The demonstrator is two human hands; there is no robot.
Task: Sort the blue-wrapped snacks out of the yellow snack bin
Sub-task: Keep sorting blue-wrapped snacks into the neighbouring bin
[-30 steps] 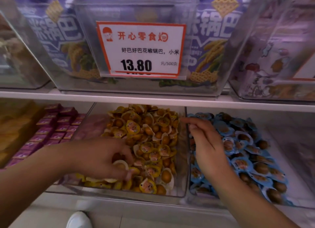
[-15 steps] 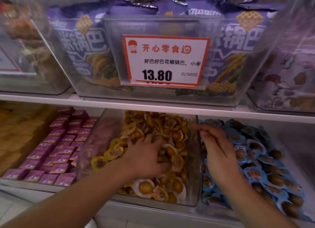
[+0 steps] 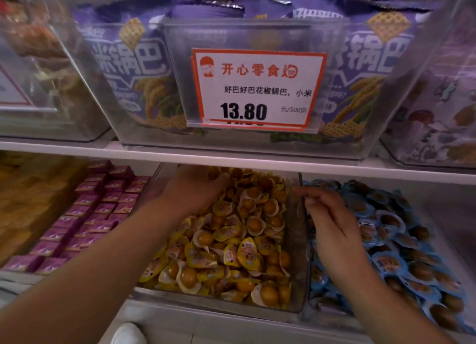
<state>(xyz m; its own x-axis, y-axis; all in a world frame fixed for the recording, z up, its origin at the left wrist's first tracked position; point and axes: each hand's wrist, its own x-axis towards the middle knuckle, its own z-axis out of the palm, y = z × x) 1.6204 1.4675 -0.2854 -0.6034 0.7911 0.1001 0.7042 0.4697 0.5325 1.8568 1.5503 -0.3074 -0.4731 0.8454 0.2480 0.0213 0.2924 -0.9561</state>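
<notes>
Two hands over the lower shelf (image 3: pixel 231 163). Left hand (image 3: pixel 195 189) reaches deep into the far left corner of the yellow snack bin (image 3: pixel 296 302), fingers buried among yellow packets; grip cannot be told. Right hand (image 3: pixel 332 222) hovers at the divider wall, fingers loosely extended, holding nothing visible. No blue-wrapped snacks show in the yellow bin; blue-wrapped snacks (image 3: pixel 401 240) fill the bin just right. Any stray likely lies under the left hand, which is nearer.

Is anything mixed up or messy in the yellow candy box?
Nothing stands out. The clear bin of yellow-wrapped snacks shows only yellow wrappers on top; no blue-wrapped snack is visible there. The left hand digs at its back, covering some. The right hand rests over the bin of blue-wrapped snacks.
</notes>
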